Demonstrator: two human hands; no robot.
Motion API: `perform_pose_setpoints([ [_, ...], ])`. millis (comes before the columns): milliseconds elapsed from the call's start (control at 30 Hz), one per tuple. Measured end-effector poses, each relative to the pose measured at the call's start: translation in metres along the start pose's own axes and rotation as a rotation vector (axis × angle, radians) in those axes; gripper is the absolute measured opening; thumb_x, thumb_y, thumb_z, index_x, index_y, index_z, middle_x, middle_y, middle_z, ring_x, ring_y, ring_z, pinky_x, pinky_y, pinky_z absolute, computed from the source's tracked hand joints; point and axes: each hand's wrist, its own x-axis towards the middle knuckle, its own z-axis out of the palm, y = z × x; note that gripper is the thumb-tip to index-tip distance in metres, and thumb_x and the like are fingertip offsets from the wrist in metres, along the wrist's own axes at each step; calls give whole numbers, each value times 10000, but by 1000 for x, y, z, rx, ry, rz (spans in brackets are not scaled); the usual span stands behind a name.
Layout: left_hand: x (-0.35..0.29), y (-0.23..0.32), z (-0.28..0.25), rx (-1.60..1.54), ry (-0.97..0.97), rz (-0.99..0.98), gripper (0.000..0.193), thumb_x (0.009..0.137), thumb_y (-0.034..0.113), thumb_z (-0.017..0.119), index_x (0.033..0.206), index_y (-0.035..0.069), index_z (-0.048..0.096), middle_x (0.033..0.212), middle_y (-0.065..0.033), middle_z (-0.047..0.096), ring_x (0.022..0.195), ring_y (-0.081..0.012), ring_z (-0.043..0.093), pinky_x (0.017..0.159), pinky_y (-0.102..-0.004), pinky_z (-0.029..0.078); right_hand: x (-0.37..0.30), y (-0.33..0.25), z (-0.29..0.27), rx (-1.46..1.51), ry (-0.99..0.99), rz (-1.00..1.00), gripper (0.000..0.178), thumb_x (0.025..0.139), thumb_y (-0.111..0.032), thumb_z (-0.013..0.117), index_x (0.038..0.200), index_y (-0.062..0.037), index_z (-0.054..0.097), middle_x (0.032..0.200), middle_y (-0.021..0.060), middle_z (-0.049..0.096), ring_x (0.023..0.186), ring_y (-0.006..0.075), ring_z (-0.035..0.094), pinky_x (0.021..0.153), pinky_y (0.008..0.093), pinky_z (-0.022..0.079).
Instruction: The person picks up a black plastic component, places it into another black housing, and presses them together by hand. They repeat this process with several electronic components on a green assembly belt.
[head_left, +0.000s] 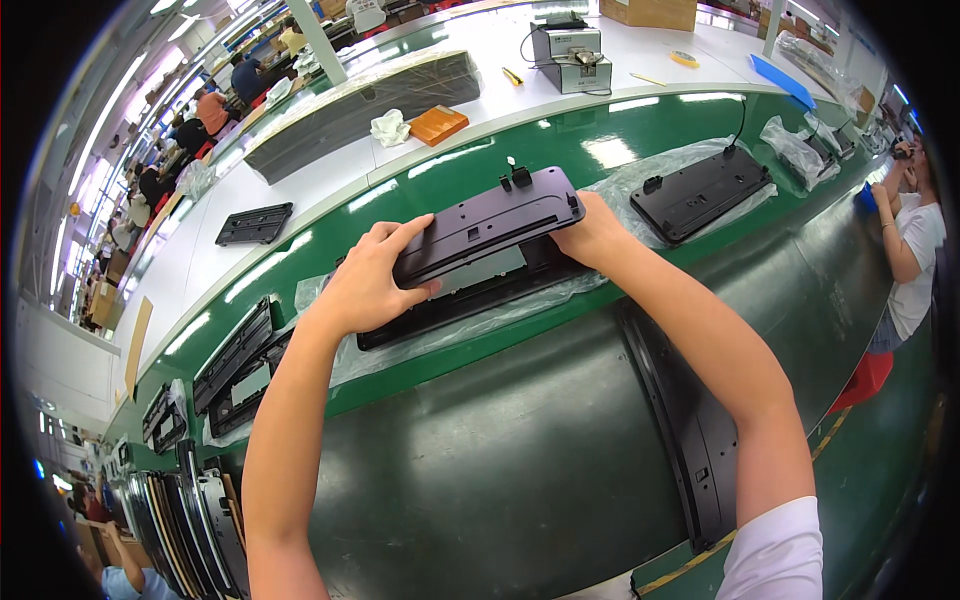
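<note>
Black panel (495,217) lies between left grip (374,280) and right grip (592,236).

Small dark print marks the front of a silver metal box (570,78) on a white table (640,45) beyond the green bench (550,140), too fine to make out. No words, numbers, labels or signs can be read there, on the raised black panel (500,212), or elsewhere in view.

1 crumpled white wad (390,128) lies just beside 1 orange block (438,125), well left of 1 blue strip (782,80).
</note>
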Motion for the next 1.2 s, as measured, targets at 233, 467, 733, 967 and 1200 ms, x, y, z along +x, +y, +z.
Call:
perform_pose_setpoints([
  [233, -2, 2, 3, -64, -49, -15, 806, 840, 275, 841, 1554, 157, 487, 1357, -208, 570, 1219, -371, 598, 1075, -430, 474, -11, 21, -29, 220, -44, 91, 143, 868, -112, 760, 938, 7, 722, 923, 214, 729, 915, 415, 704, 821, 474, 558],
  [467, -1, 13, 21, 29, -94, -8, 819, 850, 365, 836, 1559, 163, 478, 1395, -222, 545, 1275, -400, 567, 1110, -456, 460, -22, 23, -48, 318, -13, 256, 234, 922, -21, 596, 1077, 6, 770, 1027, 219, 758, 963, 399, 726, 892, 430, 571],
  [733, 13, 34, 48, 250, -72, -52, 899, 844, 567, 802, 1557, 125, 476, 1410, -234, 536, 1330, -423, 507, 1148, -507, 410, -20, 42, -39, 358, 16, 440, 316, 980, -80, 507, 1152, 17, 753, 1075, 219, 765, 1040, 352, 733, 976, 412, 550],
  [967, 20, 47, 67, 321, -29, -69, 962, 828, 648, 782, 1564, 114, 468, 1384, -285, 526, 1326, -443, 495, 1146, -543, 395, -27, 48, -34, 234, -124, 475, 337, 995, -159, 528, 1183, 31, 733, 1171, 271, 728, 1148, 445, 674, 1042, 493, 514],
  [1200, 30, 51, 76, 320, -56, -89, 976, 839, 685, 749, 1565, 97, 467, 1413, -318, 515, 1360, -470, 476, 1154, -555, 369, -38, 39, -7, 67, -76, 398, 379, 1040, -281, 563, 1289, -18, 676, 1172, 296, 685, 1102, 483, 650, 990, 539, 522],
])
